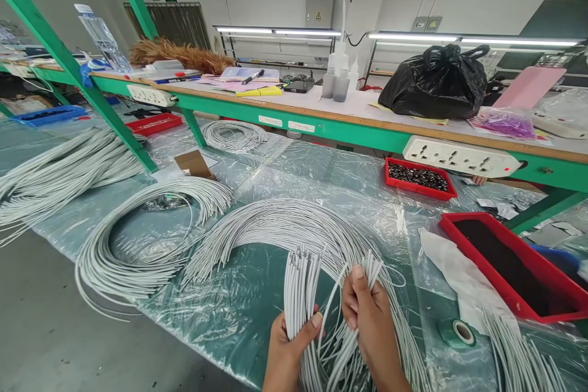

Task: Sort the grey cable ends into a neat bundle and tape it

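We're looking at a thick bundle of pale grey cables, thin, smooth strands all alike, with cut ends bunched in a ragged tuft at the top. It sits low in the middle of the view, just above the clear plastic sheet that covers the bench. The held stretch runs near upright in the picture, with its tips pointing away from us toward the green shelf rail. Behind it, more strands sweep in a wide arch across the sheet.

The left hand comes up from below, wrapped tight round the bundle with the thumb pressed across the front. The right hand is just beside it, back toward us, its fingers closed on a smaller fan of strands.
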Demonstrator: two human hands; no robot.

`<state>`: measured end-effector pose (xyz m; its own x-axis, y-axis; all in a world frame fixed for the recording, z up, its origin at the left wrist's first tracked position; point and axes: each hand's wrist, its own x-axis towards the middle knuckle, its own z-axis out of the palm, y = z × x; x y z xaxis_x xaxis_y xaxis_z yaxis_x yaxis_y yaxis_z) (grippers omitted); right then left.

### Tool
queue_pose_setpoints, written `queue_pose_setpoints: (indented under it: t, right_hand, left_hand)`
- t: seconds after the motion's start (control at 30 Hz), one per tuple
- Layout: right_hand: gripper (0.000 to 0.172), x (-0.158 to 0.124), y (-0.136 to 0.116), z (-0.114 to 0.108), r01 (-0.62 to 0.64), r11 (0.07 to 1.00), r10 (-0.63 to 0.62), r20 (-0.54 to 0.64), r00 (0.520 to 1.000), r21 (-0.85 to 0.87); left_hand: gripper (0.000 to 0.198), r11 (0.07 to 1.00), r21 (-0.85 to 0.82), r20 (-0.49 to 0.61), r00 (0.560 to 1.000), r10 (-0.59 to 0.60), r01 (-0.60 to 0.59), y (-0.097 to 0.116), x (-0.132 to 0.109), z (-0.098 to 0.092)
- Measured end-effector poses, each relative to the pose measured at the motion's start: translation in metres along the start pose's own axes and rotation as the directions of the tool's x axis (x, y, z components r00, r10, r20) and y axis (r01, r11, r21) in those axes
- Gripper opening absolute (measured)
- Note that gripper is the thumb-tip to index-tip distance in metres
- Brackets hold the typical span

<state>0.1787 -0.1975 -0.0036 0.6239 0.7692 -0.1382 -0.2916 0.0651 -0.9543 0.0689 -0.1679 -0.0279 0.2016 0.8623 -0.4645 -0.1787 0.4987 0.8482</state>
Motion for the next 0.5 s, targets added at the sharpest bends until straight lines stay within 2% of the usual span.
queue_pose_setpoints:
  t: [0.1, 0.2, 0.3, 0.4, 0.5]
  right_hand:
    - [0.036, -0.001, -0.002, 0.002, -0.007, 1.000, 0.007, 0.036, 0.999, 0.004]
    - [0.039, -0.001, -0.005, 0.002, -0.041, 0.990, 0.049, 0.061, 0.997, -0.136]
    - [0.044, 0.002, -0.004, 0.000, 0.007, 0.980, -0.013, -0.028, 1.000, -0.197]
    - [0.051, 0.007, -0.002, 0.001, -0.011, 1.000, 0.010, -0.047, 0.999, -0.026]
    - [0.046, 0.010, -0.003, 0.005, -0.091, 0.991, 0.093, -0.014, 0.996, 0.098]
  left_hand:
    - [0.041, 1.000, 0.008, -0.015, 1.000, -0.018, 0.018, 0.000, 0.000, 0.000]
    - [0.040, 0.999, -0.015, 0.010, 1.000, -0.028, 0.028, 0.000, 0.001, 0.000]
    - [0.035, 0.997, -0.070, 0.090, 0.996, -0.018, 0.024, 0.001, 0.001, 0.000]
    - [0.031, 0.997, -0.082, 0.143, 0.990, -0.002, 0.014, 0.001, 0.001, -0.001]
    - [0.032, 0.999, -0.047, 0.135, 0.991, -0.015, 0.021, -0.001, 0.001, -0.001]
